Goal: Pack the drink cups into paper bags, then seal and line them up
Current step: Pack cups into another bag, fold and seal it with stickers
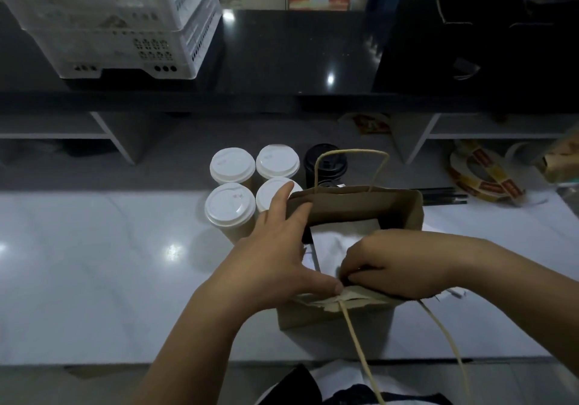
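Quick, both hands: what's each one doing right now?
Left hand: open, fingers spread against the paper bag at its left rim.
Right hand: closed, pinching the bag's near rim.

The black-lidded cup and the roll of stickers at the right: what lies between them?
In the head view, the paper bag's far handle and some dark straws lie between the black-lidded cup and the sticker roll.
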